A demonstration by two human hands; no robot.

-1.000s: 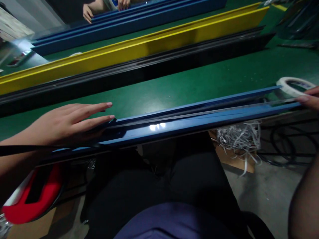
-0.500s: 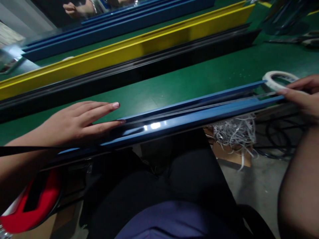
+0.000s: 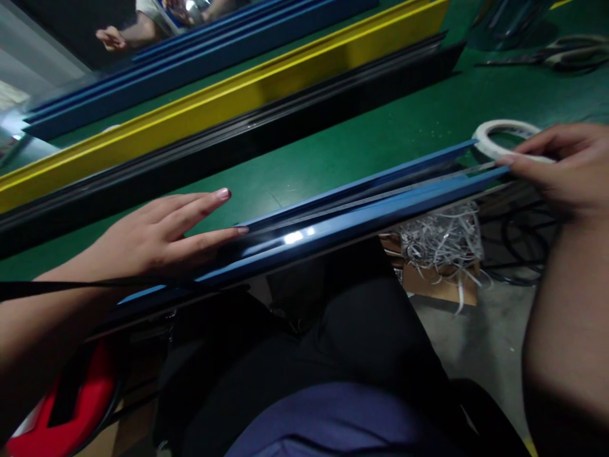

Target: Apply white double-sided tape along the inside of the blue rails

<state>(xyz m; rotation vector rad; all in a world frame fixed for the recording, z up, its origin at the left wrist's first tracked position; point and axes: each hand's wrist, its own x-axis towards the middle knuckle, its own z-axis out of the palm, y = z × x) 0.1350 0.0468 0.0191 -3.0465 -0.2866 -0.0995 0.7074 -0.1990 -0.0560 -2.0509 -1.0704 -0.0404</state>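
Note:
A long blue channel-shaped profile (image 3: 361,209) lies along the near edge of the green table. My left hand (image 3: 152,235) rests over its left part, fingers stretched out and apart, the index fingertip touching inside the channel. At the channel's right end my right hand (image 3: 566,162) pinches a roll of white tape (image 3: 486,141) between thumb and fingers. From the roll a thin pale strip of tape (image 3: 404,189) runs left along the inside of the channel toward my left fingertips. My left palm hides part of the profile.
Beyond lie a black profile (image 3: 285,120), a yellow profile (image 3: 228,95) and blue profiles (image 3: 200,63). Scissors (image 3: 561,56) lie at the back right. Below the edge, a cardboard box (image 3: 442,282) holds shredded strips. Another person's hand (image 3: 111,39) shows at the back left.
The view has shifted slightly, so the profiles and the tape roll appear further left. My left hand stays on the channel, and my right hand still holds the roll at its right end.

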